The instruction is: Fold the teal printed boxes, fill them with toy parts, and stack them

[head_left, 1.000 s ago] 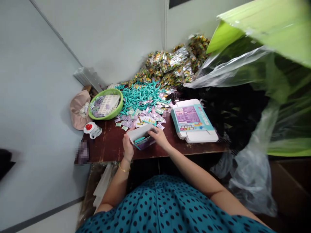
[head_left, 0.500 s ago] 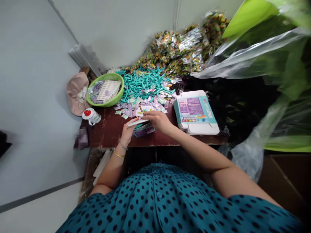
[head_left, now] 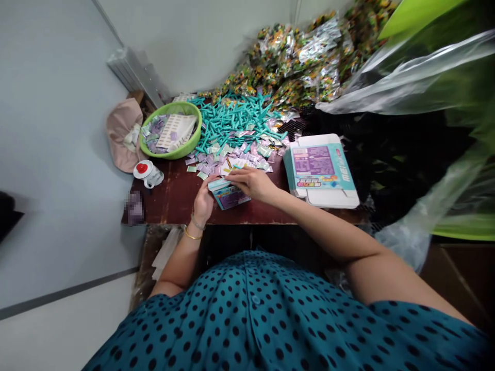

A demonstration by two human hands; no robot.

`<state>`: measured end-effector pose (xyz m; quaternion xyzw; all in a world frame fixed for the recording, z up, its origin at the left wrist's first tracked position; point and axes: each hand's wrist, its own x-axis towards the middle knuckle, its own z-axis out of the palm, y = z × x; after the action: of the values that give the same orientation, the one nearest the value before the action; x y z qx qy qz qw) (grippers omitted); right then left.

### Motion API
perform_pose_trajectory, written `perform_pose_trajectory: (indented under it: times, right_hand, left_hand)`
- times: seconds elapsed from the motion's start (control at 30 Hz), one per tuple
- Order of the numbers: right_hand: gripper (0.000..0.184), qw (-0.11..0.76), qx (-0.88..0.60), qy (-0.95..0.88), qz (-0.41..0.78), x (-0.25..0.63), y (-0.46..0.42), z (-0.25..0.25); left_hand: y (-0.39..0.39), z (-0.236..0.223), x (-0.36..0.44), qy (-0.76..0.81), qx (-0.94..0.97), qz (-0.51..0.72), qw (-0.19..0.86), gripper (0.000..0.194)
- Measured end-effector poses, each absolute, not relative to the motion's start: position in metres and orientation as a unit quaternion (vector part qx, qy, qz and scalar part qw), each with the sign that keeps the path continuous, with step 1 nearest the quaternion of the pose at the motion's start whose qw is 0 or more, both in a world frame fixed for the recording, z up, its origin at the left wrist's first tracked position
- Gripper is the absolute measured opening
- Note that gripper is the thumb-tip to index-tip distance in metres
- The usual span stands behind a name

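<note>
As the head view shows, your left hand is clamped on the left end of a small printed box, near the front edge of the dark red table. Your right hand touches the box's top, though I cannot tell whether its fingers pinch anything. Just beyond lie loose sachets and a heap of teal sticks; rightward rest flat cartons, leftward a green basin.

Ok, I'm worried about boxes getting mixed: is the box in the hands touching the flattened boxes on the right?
Apart. In the head view, dark-red tabletop shows between the small box and the flattened boxes.
</note>
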<state>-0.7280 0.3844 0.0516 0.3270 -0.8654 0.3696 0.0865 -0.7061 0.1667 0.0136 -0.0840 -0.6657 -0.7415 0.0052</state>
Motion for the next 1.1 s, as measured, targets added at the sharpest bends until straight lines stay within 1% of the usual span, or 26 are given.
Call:
perform_pose_trajectory:
  times: [0.07,0.1,0.17,0.23,0.27,0.4,0.47,0.57,0.6,0.67,0.73,0.77,0.87,0.93,0.97,1.03,1.1]
  right_hand:
    - [0.038,0.088,0.357,-0.868,0.334,-0.728,0.392,0.049]
    - [0.038,0.093,0.373,-0.867,0.318,-0.727,0.396,0.046]
    - [0.039,0.107,0.397,-0.862,0.296,-0.724,0.405,0.038]
    - [0.039,0.123,0.409,-0.857,0.288,-0.722,0.409,0.029]
    - [0.039,0.129,0.409,-0.857,0.285,-0.722,0.409,0.026]
    - [0.038,0.146,0.392,-0.868,0.266,-0.722,0.396,0.025]
    - [0.042,0.159,0.369,-0.882,0.247,-0.718,0.392,0.029]
    - [0.062,0.18,0.259,-0.925,0.212,-0.706,0.409,0.029]
    - [0.068,0.182,0.191,-0.944,0.2,-0.701,0.42,0.025]
    - [0.08,0.164,0.02,-0.971,0.172,-0.694,0.448,0.011]
    - [0.086,0.116,-0.128,-0.975,0.141,-0.689,0.474,-0.007]
    - [0.084,0.09,-0.171,-0.973,0.127,-0.689,0.483,-0.015]
    - [0.068,0.034,-0.202,-0.973,0.104,-0.693,0.491,-0.027]
    - [0.061,0.017,-0.204,-0.973,0.105,-0.695,0.487,-0.025]
    - [0.058,0.013,-0.203,-0.973,0.109,-0.695,0.485,-0.021]
    - [0.052,0.019,-0.19,-0.974,0.12,-0.694,0.483,-0.012]
    - [0.044,0.033,-0.163,-0.978,0.128,-0.695,0.489,-0.003]
  left_hand:
    - [0.163,0.01,-0.698,-0.68,-0.13,-0.718,0.07,0.058]
    - [0.161,0.009,-0.695,-0.702,-0.166,-0.685,0.103,0.057]
    - [0.155,0.005,-0.69,-0.76,-0.243,-0.583,0.153,0.047]
    - [0.149,0.001,-0.691,-0.807,-0.294,-0.481,0.177,0.034]
    - [0.146,0.0,-0.693,-0.821,-0.305,-0.445,0.186,0.031]
    - [0.144,-0.001,-0.7,-0.846,-0.308,-0.387,0.202,0.031]
    - [0.142,0.005,-0.697,-0.847,-0.311,-0.368,0.226,0.028]
    - [0.124,0.025,-0.683,-0.858,-0.283,-0.3,0.308,0.024]
    - [0.113,0.032,-0.679,-0.866,-0.243,-0.265,0.346,0.022]
    - [0.089,0.046,-0.676,-0.893,-0.153,-0.188,0.378,0.025]
    - [0.07,0.058,-0.685,-0.919,-0.069,-0.133,0.364,0.029]
    - [0.066,0.062,-0.693,-0.929,-0.034,-0.12,0.349,0.032]
    - [0.074,0.066,-0.73,-0.951,0.034,-0.108,0.288,0.041]
    - [0.092,0.061,-0.754,-0.971,0.046,-0.083,0.219,0.044]
    - [0.103,0.056,-0.764,-0.982,0.041,-0.062,0.175,0.042]
    - [0.124,0.043,-0.775,-0.995,0.032,-0.025,0.096,0.032]
    - [0.139,0.032,-0.779,-0.997,0.028,-0.056,0.043,0.019]
